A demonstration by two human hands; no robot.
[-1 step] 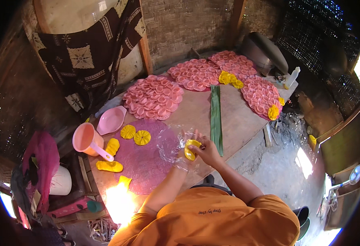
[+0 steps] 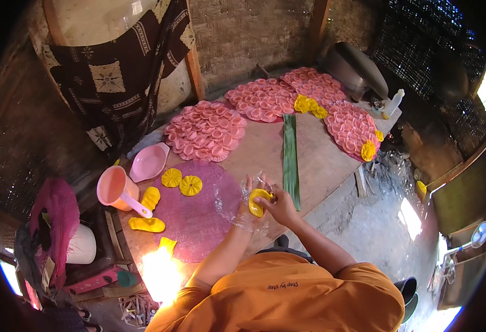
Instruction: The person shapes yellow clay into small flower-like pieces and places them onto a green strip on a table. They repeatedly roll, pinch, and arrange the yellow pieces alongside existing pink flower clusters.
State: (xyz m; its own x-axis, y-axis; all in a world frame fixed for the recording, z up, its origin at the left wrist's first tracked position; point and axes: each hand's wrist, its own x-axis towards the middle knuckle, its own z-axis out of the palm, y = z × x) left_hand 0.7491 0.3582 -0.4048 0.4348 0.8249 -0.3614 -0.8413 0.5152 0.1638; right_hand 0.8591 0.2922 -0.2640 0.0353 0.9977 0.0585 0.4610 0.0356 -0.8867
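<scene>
A flattened yellow dough piece [image 2: 257,203] rests on a clear plastic sheet [image 2: 226,198] spread over the palm of my left hand [image 2: 248,217]. The fingers of that hand stretch away from me under the plastic and show only in part. From the right, my right hand [image 2: 279,206] grips the edge of the dough, its thumb laid across the top. Below both hands lies a round purple mesh mat [image 2: 190,229], bearing two pleated yellow discs [image 2: 191,185]. Yellow dough lumps [image 2: 147,224] sit by the mat's left edge.
Pink cup-shaped pieces [image 2: 204,131] cover several round mats along the table's far side, some yellow pieces [image 2: 307,104] among them. A long green leaf strip [image 2: 290,160] crosses the table [image 2: 258,145]. At left stand a pink dipper [image 2: 113,187] and a pink bowl [image 2: 150,161].
The plastic sheet around my left hand has shifted slightly. Both hands keep nearly the same place and still hold the yellow dough.
</scene>
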